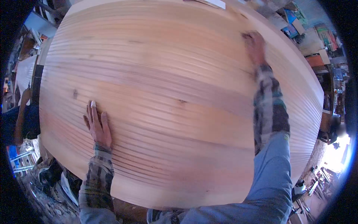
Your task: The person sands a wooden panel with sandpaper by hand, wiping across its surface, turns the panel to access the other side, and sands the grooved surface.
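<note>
A large pale wooden panel (pixel 179 123) with long parallel grooves fills most of the view. My left hand (pixel 97 127) lies flat on its left part, fingers spread, with a white wrap around one fingertip. Near the panel's far right edge, my right hand (pixel 256 46) rests on the surface with its fingers curled in. Motion smears those fingers, and whatever may be under them cannot be made out. Dark knots mark the wood, one of them near the middle. Both arms wear checked cuffs.
At the left edge another person's arm (pixel 23 114) shows beside the panel. A white strip (pixel 210 3) lies at the panel's far edge. Wood scraps (pixel 323 184) litter the floor at lower right. Cluttered shelves (pixel 326 41) stand at upper right.
</note>
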Demonstrator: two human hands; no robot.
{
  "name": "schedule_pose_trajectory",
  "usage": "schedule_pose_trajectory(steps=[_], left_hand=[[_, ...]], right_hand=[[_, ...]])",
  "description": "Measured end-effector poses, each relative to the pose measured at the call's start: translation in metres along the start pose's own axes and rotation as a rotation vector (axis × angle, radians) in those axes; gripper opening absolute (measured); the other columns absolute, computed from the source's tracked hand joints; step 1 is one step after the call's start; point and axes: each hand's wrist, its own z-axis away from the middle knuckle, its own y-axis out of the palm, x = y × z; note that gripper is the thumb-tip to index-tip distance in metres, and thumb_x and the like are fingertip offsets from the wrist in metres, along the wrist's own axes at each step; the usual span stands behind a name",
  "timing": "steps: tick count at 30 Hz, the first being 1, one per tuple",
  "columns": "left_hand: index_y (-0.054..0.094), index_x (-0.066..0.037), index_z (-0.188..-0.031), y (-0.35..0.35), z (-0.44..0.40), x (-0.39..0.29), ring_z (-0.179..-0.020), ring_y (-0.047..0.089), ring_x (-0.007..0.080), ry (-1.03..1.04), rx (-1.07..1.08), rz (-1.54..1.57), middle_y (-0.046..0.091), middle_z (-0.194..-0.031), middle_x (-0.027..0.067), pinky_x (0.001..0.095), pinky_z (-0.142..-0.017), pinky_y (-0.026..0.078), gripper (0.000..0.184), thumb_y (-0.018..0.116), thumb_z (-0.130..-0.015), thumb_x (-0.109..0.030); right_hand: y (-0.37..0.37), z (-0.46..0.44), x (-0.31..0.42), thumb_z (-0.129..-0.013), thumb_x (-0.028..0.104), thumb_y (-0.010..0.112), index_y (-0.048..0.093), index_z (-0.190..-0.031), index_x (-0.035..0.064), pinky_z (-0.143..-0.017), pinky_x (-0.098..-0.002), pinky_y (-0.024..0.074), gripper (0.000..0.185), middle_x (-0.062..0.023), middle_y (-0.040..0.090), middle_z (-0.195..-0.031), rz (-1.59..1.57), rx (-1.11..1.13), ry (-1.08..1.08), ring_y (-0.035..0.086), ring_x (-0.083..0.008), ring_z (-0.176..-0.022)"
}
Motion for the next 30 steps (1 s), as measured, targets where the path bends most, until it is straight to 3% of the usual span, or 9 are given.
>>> schedule_pose_trajectory(steps=[2,6,9,11,16,17,25,28,30], left_hand=[[0.030,-0.004,-0.149,-0.001,-0.004,0.002,-0.146,0.023,0.0275,-0.007,0.007,0.020,0.030,-0.155,0.0140,0.0482,-0.119,0.007,0.056,0.040,-0.102,-0.033],[0.030,-0.004,-0.149,0.000,0.001,0.001,-0.145,0.024,0.0276,0.018,-0.006,0.080,0.030,-0.155,0.0137,0.0477,-0.119,0.007,0.055,0.040,-0.102,-0.032],[0.030,-0.004,-0.149,0.003,-0.001,0.010,-0.145,0.024,0.0277,0.024,0.000,0.066,0.030,-0.155,0.0135,0.0473,-0.119,0.007,0.055,0.040,-0.102,-0.032],[0.029,-0.004,-0.149,0.001,0.001,0.001,-0.145,0.024,0.0281,0.018,0.004,0.093,0.031,-0.155,0.0139,0.0474,-0.119,0.007,0.056,0.039,-0.103,-0.033],[0.029,-0.004,-0.149,0.009,0.001,0.009,-0.145,0.023,0.0280,0.039,-0.011,0.022,0.030,-0.155,0.0142,0.0477,-0.120,0.007,0.056,0.037,-0.103,-0.034],[0.029,-0.003,-0.149,0.010,0.000,0.009,-0.146,0.023,0.0286,0.051,-0.011,0.000,0.030,-0.155,0.0147,0.0478,-0.119,0.007,0.055,0.037,-0.103,-0.034],[0.029,-0.004,-0.150,-0.002,-0.002,0.002,-0.146,0.022,0.0311,0.008,0.029,0.019,0.029,-0.155,0.0159,0.0491,-0.119,0.008,0.055,0.040,-0.102,-0.031],[0.028,-0.004,-0.150,0.000,-0.002,0.006,-0.146,0.022,0.0296,0.005,0.042,0.010,0.030,-0.155,0.0149,0.0488,-0.119,0.007,0.056,0.042,-0.102,-0.030],[0.028,-0.004,-0.150,-0.002,-0.004,0.002,-0.146,0.022,0.0291,0.032,0.029,0.051,0.030,-0.156,0.0144,0.0487,-0.119,0.008,0.056,0.042,-0.102,-0.030]], right_hand=[[0.070,-0.058,0.048,-0.085,0.014,0.058,0.068,-0.106,0.0057,-0.097,-0.0435,0.0450,0.024,-0.0143,0.062,-0.109,-0.217,0.051,-0.169,0.057,-0.0336,-0.105],[0.122,-0.122,0.177,-0.092,0.021,0.052,0.065,-0.103,0.0100,-0.097,-0.0498,0.0423,0.021,-0.0135,0.064,-0.113,0.259,0.148,-0.020,0.058,-0.0349,-0.109],[0.107,-0.098,0.135,-0.094,0.020,0.049,0.065,-0.108,0.0113,-0.101,-0.0498,0.0399,0.024,-0.0121,0.064,-0.116,0.170,0.067,-0.243,0.058,-0.0358,-0.109],[0.088,-0.052,0.034,-0.081,0.003,0.048,0.065,-0.112,0.0104,-0.099,-0.0447,0.0425,0.036,-0.0131,0.063,-0.109,0.183,-0.170,-0.361,0.056,-0.0346,-0.110],[-0.081,0.057,-0.091,-0.091,0.015,0.056,0.068,-0.105,0.0057,-0.095,-0.0424,0.0433,0.021,-0.0143,0.065,-0.105,0.204,-0.011,-0.030,0.058,-0.0328,-0.103],[-0.074,0.068,-0.133,-0.090,0.012,0.058,0.069,-0.102,0.0042,-0.094,-0.0419,0.0437,0.018,-0.0146,0.065,-0.103,0.307,-0.118,-0.196,0.059,-0.0334,-0.100],[0.120,-0.088,0.125,-0.087,0.011,0.052,0.068,-0.101,0.0083,-0.095,-0.0430,0.0456,0.022,-0.0140,0.066,-0.100,-0.269,-0.178,-0.213,0.060,-0.0346,-0.103],[0.173,-0.150,0.235,-0.087,0.018,0.054,0.068,-0.095,0.0089,-0.087,-0.0453,0.0480,0.018,-0.0142,0.066,-0.102,0.124,0.000,-0.108,0.062,-0.0295,-0.102],[0.160,-0.146,0.252,-0.088,0.023,0.055,0.068,-0.093,0.0101,-0.083,-0.0453,0.0492,0.019,-0.0139,0.067,-0.103,0.190,-0.160,-0.164,0.063,-0.0268,-0.102]])
